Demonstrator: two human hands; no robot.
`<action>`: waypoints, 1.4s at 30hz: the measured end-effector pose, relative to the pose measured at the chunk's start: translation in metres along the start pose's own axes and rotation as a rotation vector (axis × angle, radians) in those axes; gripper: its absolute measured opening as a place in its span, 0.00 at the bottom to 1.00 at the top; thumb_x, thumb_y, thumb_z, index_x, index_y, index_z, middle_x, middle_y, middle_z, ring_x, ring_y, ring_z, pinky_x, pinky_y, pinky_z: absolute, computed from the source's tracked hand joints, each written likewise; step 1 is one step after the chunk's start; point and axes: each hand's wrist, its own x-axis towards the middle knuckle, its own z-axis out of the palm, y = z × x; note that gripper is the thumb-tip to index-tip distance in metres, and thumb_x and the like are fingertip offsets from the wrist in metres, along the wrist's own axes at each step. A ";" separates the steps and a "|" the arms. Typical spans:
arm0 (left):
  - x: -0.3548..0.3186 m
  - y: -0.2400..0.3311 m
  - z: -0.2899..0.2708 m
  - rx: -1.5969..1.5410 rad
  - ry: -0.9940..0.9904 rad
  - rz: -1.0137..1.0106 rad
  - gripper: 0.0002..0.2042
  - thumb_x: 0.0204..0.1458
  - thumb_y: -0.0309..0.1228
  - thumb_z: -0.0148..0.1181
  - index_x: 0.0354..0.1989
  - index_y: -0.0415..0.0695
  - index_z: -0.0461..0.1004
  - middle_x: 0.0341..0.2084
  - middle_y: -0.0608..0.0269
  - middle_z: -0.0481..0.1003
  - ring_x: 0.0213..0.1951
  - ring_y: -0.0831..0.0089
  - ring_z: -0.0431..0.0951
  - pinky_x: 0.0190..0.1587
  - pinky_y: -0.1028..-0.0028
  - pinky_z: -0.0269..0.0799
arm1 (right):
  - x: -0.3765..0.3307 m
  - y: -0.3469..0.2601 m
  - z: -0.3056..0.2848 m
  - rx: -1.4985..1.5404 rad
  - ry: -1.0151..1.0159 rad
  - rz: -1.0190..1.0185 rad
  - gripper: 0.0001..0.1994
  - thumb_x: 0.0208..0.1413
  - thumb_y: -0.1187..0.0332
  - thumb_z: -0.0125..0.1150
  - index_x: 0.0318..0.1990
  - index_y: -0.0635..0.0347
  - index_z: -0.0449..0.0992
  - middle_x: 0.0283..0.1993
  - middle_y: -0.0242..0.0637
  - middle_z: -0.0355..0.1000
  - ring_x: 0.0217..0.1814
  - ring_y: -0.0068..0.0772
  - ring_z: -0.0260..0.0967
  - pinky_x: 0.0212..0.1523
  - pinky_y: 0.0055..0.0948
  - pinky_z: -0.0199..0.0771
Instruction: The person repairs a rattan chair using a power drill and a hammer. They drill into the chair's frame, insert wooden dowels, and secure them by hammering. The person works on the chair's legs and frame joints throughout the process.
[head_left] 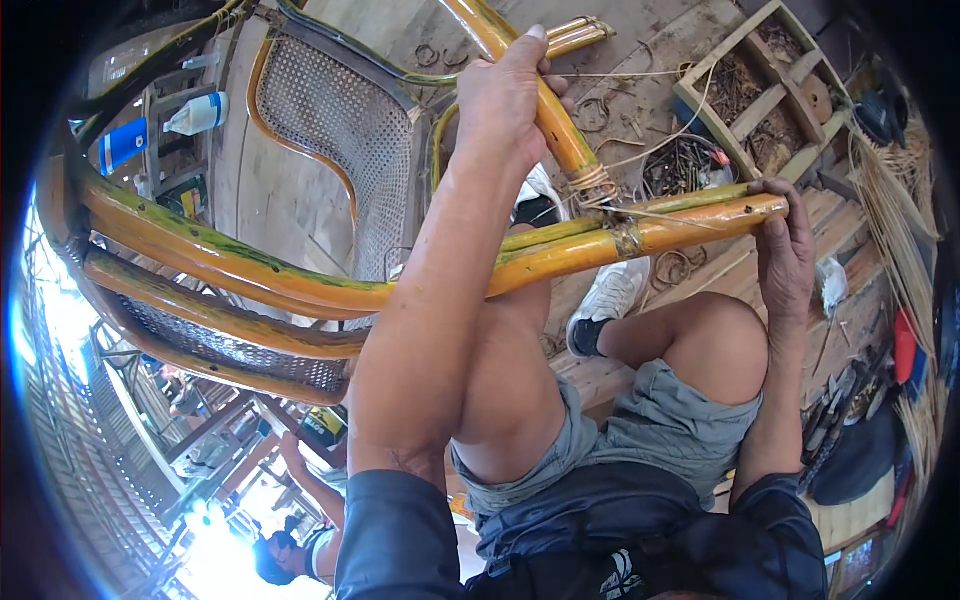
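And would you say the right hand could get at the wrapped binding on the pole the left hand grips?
Probably yes: the wrapped binding lies uncovered, apart from the left hand, with nothing bulky between; the right hand would likely have to leave the rail end.

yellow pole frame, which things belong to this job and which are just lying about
Belong to the work:
pole, in the left hand
rail, its end in the right hand
cane binding around the pole

Apparently just lying about:
white bottle
blue container
divided wooden tray
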 end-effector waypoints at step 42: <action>-0.007 -0.003 0.003 0.110 -0.008 0.058 0.10 0.52 0.31 0.55 0.33 0.37 0.64 0.22 0.62 0.65 0.21 0.73 0.69 0.20 0.70 0.72 | 0.013 -0.016 0.017 0.046 0.028 0.021 0.18 0.60 0.67 0.52 0.56 0.62 0.65 0.51 0.37 0.68 0.50 0.25 0.66 0.49 0.22 0.68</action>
